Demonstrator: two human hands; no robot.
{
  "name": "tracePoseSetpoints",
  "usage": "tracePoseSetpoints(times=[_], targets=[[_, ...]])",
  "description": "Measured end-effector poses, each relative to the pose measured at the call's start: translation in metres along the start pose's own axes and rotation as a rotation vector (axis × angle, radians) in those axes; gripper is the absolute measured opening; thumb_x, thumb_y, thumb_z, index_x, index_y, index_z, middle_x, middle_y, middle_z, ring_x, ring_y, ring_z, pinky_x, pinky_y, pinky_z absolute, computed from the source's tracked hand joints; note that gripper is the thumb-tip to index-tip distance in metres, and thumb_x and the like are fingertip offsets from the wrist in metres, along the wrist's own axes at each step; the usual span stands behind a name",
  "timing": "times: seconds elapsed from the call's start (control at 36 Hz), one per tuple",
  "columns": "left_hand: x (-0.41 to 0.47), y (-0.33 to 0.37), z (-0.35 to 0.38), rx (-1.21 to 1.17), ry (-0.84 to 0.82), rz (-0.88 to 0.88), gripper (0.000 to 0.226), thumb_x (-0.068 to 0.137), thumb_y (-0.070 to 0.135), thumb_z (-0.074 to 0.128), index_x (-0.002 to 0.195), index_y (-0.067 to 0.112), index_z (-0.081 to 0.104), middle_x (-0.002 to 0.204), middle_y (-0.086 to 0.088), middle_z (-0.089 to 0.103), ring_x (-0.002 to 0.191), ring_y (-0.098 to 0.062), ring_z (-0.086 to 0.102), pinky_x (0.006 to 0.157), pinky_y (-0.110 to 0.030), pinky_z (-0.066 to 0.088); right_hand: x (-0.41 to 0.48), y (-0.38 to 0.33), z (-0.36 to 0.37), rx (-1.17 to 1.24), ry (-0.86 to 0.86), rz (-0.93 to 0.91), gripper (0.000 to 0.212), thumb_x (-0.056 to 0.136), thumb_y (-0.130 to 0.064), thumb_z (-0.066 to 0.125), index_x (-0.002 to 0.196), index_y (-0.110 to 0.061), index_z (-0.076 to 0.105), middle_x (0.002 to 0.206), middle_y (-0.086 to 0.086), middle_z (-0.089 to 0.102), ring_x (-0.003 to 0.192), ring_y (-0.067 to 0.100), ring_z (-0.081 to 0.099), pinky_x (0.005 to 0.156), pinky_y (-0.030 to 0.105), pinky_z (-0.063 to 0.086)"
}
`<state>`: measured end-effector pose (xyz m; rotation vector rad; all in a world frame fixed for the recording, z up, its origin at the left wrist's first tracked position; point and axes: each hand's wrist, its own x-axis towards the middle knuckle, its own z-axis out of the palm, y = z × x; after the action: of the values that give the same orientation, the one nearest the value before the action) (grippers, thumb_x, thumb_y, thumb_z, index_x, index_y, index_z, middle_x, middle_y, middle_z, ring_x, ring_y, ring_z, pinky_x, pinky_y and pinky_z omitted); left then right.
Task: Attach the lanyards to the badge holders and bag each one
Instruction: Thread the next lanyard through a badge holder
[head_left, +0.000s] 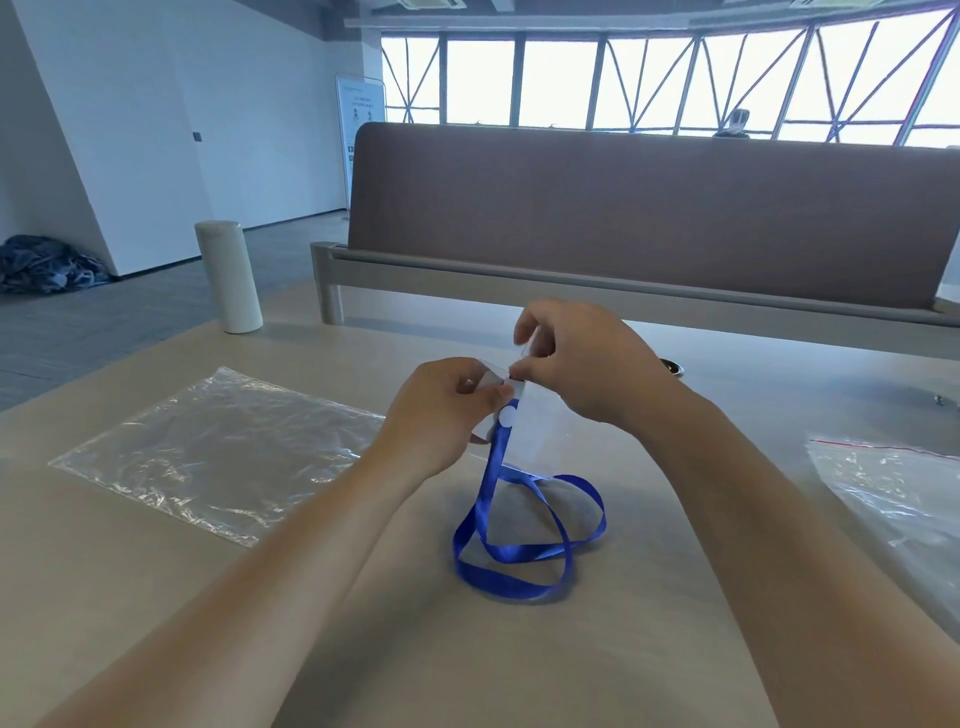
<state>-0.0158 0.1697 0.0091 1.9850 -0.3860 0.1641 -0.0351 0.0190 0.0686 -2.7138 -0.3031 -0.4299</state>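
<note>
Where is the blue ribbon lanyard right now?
Head view, centre: the blue ribbon lanyard hangs from the clear badge holder that the left hand and right hand hold, looping onto the beige table.

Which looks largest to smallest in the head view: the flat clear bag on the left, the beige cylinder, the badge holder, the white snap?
1. flat clear bag, largest by far.
2. beige cylinder, though it stands farther away.
3. badge holder, nearer and partly hidden, so ranking these two is unsure.
4. white snap, smallest.

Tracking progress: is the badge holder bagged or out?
Out: the left hand and right hand hold the badge holder; the clear bag at left lies flat, apart.
</note>
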Motion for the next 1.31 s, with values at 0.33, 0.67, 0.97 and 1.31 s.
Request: tracePoseSetpoints(times=[0.33,0.67,0.97,1.31], targets=[[0.011,-0.006,-0.025,-0.326,0.292,-0.168,0.015,0.096,0.023,0.064,0.095,0.01,0.071,0.1,-0.01,0.072,0.089,-0.026,0.07,0.073,-0.035,0.063,-0.002,-0.016,0.01,-0.038,0.015,0.066,0.024,0.093,-0.046,0.06,0.093,-0.022,0.058,0.088,-0.002,0.066,0.076,0.013,0.06,0.071,0.026,0.048],[0.021,-0.011,-0.046,-0.699,0.438,-0.275,0.004,0.094,0.022,0.067,0.094,0.018,0.069,0.111,-0.008,0.072,0.102,-0.028,0.069,0.084,-0.043,0.061,-0.004,-0.029,0.068,0.115,-0.201,0.246,0.048,0.087,-0.062,0.056,0.105,-0.019,0.066,0.101,-0.004,0.07,0.084,0.013,0.064,0.073,0.029,0.051],[0.02,-0.012,-0.048,-1.038,0.183,-0.258,0.012,0.095,0.012,0.063,0.105,0.008,0.068,0.105,-0.012,0.075,0.09,-0.025,0.072,0.069,-0.032,0.061,-0.01,-0.006,0.06,1.086,-0.434,0.177,0.024,0.091,-0.014,0.066,0.113,-0.007,0.062,0.105,0.004,0.075,0.11,0.018,0.066,0.102,0.033,0.044],[0.014,-0.006,-0.05,-1.087,-0.136,-0.204,0.021,0.096,0.018,0.059,0.112,0.008,0.067,0.108,-0.008,0.069,0.098,-0.023,0.064,0.07,-0.027,0.057,-0.011,0.016,0.045,1.355,-0.575,0.071,0.01,0.088,-0.007,0.061,0.079,-0.011,0.063,0.067,0.009,0.046,0.054,0.019,0.036,0.071,0.032,0.044]])
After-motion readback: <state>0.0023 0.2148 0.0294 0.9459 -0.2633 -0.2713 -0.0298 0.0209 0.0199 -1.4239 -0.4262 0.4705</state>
